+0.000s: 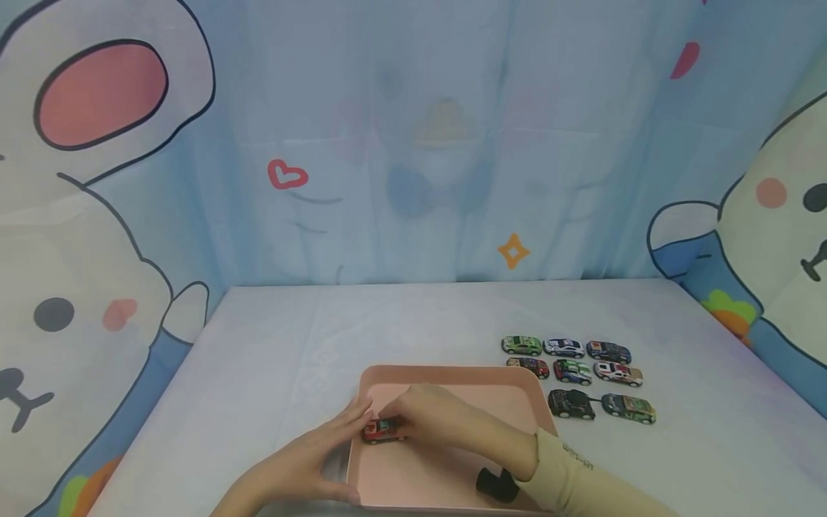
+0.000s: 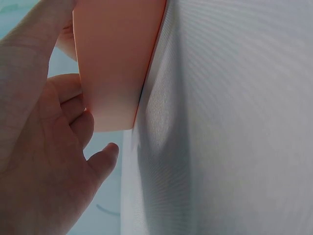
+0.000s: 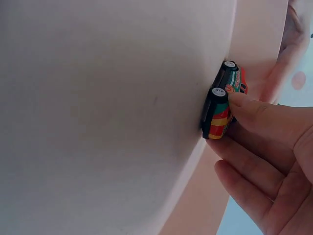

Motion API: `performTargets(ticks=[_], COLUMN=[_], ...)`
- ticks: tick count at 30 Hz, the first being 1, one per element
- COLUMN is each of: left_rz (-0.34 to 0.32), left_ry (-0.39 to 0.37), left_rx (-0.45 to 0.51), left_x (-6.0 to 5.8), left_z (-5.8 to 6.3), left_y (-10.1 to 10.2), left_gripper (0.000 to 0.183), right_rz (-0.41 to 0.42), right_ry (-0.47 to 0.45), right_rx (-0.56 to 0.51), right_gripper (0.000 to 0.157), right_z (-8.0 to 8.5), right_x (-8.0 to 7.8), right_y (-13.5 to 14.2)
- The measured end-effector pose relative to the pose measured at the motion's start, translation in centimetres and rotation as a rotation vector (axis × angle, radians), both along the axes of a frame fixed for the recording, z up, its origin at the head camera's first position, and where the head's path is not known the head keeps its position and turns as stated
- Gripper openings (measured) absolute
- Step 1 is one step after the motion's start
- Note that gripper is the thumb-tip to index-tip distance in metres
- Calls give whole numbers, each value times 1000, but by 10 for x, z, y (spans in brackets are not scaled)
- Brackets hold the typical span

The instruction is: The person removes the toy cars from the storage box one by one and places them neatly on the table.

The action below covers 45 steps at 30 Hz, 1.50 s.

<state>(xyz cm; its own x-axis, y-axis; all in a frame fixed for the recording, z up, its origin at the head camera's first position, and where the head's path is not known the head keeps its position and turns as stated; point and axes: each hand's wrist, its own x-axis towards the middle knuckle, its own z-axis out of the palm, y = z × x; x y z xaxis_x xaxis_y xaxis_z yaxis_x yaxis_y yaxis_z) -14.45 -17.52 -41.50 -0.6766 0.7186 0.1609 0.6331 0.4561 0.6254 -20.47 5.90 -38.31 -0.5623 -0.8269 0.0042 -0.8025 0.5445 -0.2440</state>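
A small red toy car (image 1: 380, 431) with green and yellow markings sits inside the left end of a pink tray (image 1: 452, 372). My right hand (image 1: 439, 418) reaches across the tray and pinches the car between thumb and fingers. In the right wrist view, the toy car (image 3: 222, 110) has its wheels against the tray floor, close to the side wall. My left hand (image 1: 316, 456) is at the tray's left side, fingers extended along the rim. From the left wrist view, its fingertips touch the upper edge of the tray wall (image 2: 117, 63), thumb apart from it.
Several other toy cars (image 1: 572, 371) stand in rows on the white table right of the tray, the nearest pair including a black car (image 1: 571, 404). A blue curtain (image 1: 413, 215) with cartoon prints hangs behind the table.
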Motion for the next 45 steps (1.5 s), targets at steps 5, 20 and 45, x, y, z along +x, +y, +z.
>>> performTargets(ticks=[5, 20, 45], left_rz=[0, 8, 16], left_ry=[5, -10, -11], left_rx=[-3, -14, -8], left_x=[0, 0, 0], left_z=[0, 2, -1], left_y=[0, 1, 0], left_gripper=[92, 94, 96], right_rz=[-9, -4, -73], right_ry=[3, 26, 41], right_rx=[-19, -86, -126], right_gripper=[18, 9, 15], right_z=[-1, -2, 6], right_x=[0, 2, -4], right_y=[-1, -3, 5])
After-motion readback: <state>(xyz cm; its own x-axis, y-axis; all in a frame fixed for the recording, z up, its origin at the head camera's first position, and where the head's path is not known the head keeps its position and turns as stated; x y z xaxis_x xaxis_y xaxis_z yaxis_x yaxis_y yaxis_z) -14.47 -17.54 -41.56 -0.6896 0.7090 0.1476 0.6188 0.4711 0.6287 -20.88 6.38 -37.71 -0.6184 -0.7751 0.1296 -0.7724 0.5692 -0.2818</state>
